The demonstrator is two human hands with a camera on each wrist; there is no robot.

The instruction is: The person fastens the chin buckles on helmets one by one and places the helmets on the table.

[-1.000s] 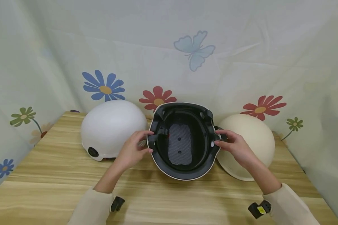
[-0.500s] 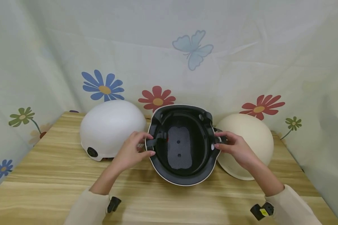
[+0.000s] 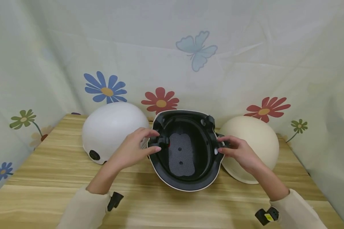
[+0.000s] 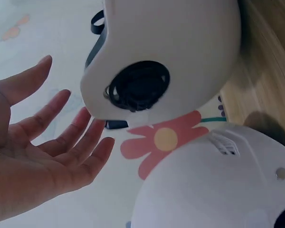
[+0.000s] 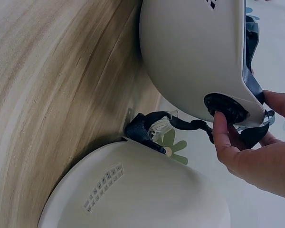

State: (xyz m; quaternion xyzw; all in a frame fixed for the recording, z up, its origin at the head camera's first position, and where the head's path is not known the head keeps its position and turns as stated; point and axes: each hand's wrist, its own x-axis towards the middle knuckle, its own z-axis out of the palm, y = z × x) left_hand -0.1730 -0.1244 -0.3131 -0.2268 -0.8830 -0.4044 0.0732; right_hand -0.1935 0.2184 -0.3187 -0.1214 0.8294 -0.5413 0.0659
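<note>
My right fingers (image 5: 222,137) pinch the upturned black-lined helmet (image 3: 184,159) at one side (my left fingers (image 4: 96,160) spread, near the other), presumably because its rounded shell could roll.

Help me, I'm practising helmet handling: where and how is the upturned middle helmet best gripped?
Likely by its rim, pinched from left and right: the helmet opens upward, exposing that edge, while the smooth, rounded shell offers less purchase.
</note>
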